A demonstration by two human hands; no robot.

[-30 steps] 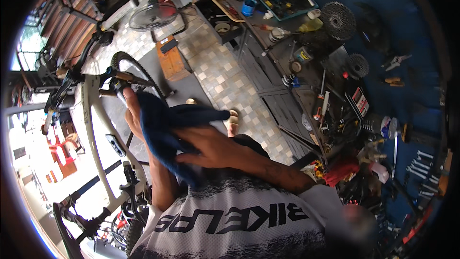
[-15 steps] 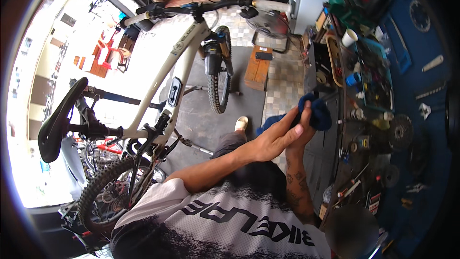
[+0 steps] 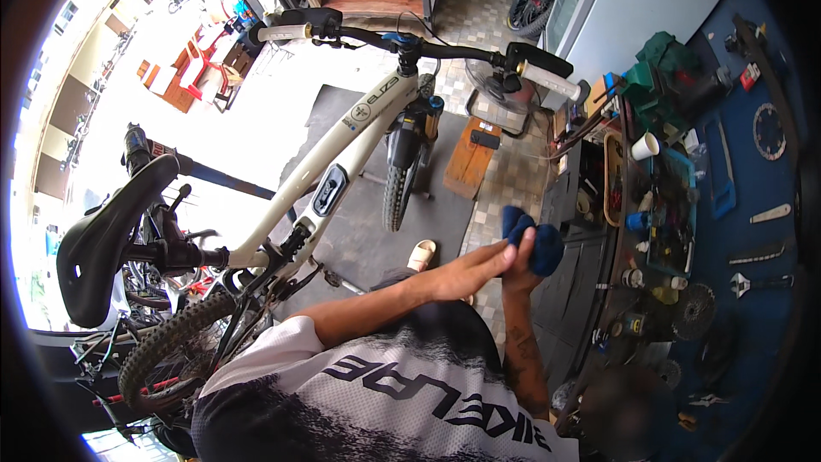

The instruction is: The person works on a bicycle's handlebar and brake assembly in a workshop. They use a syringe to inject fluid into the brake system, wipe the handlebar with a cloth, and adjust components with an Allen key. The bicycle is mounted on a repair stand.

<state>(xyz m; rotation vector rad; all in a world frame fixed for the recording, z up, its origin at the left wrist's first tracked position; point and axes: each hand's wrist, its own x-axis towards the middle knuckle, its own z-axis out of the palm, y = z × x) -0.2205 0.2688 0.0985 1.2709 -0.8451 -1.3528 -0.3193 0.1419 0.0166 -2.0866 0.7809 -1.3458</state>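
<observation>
Bunched up more compactly than half a second ago, the blue cloth (image 3: 546, 254) now sits lower in the head view, its loose end no longer trailing to the left; the whole view has shifted too. Both my hands are together in front of me. The right hand (image 3: 518, 267) is closed around the cloth, though its far fingers are hidden. The left hand (image 3: 481, 270) lies against it with fingers stretched out; I cannot tell whether they grip any fabric. The cloth lies just past my left fingertips, nearer the right hand, its short long axis slanting from upper left to lower right. Left of my hands, well apart, stands the cream bicycle (image 3: 295, 191); the dark cabinet (image 3: 575, 282) is on my right.
</observation>
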